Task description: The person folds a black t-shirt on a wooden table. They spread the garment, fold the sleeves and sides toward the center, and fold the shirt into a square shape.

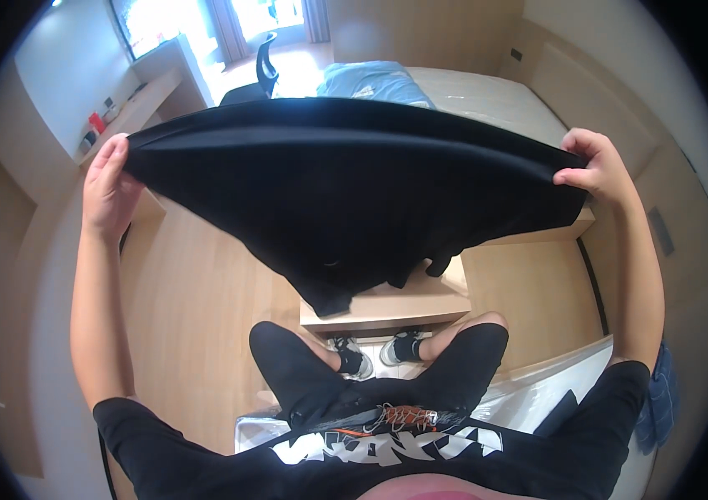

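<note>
A black cloth garment (341,187) is stretched wide in the air in front of me, held by its two upper corners. My left hand (109,181) pinches the left corner between thumb and fingers. At the other end, my right hand (594,162) grips the right corner, thumb towards me. Between the hands the upper edge runs taut and looks bowed. The lower part hangs loose and narrows to a ragged fold above a low wooden bench or table (385,312). The garment's exact kind cannot be told. Much of the bench is hidden behind it.
Beyond the cloth stands a bed with a pale mattress (479,94) and a folded blue quilt (373,84). A black chair (265,69) is partly hidden. Small items, one a red container (97,122), sit on the left shelf (160,94). Blue fabric (659,400) lies at my right.
</note>
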Tool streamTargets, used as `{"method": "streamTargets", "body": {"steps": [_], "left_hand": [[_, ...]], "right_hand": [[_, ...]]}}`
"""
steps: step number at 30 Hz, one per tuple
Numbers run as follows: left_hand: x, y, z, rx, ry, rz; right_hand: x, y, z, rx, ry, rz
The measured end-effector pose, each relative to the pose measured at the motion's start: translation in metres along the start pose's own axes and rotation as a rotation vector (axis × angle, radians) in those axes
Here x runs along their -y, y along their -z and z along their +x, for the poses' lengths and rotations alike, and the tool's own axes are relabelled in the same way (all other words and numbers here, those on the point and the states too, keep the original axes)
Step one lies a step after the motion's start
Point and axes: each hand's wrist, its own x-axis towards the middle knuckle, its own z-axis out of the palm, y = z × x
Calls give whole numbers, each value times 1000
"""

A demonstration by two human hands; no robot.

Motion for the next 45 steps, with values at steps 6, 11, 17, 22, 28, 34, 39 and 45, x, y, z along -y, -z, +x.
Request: {"method": "streamTargets", "body": {"steps": [6, 11, 17, 22, 28, 34, 39, 45], "left_hand": [[-1, 12, -12, -168, -145, 10], [-3, 11, -17, -279, -151, 47], [-22, 6, -27, -246, -165, 68], [-30, 13, -44, -288, -203, 85], [26, 45, -10, -363, -16, 250], [54, 32, 79, -366, -59, 230], [5, 61, 96, -254, -93, 95], [24, 70, 65, -146, -6, 64]], "right_hand": [[-16, 11, -19, 31, -118, 347], [-23, 0, -24, -186, -105, 299], [-14, 10, -43, -393, 56, 319], [-10, 30, -63, -349, 163, 379], [-31, -10, -6, -327, 214, -48], [-62, 12, 77, -441, 242, -223], [-49, 65, 71, -394, 208, -131], [-73, 49, 45, -247, 125, -30]]}}
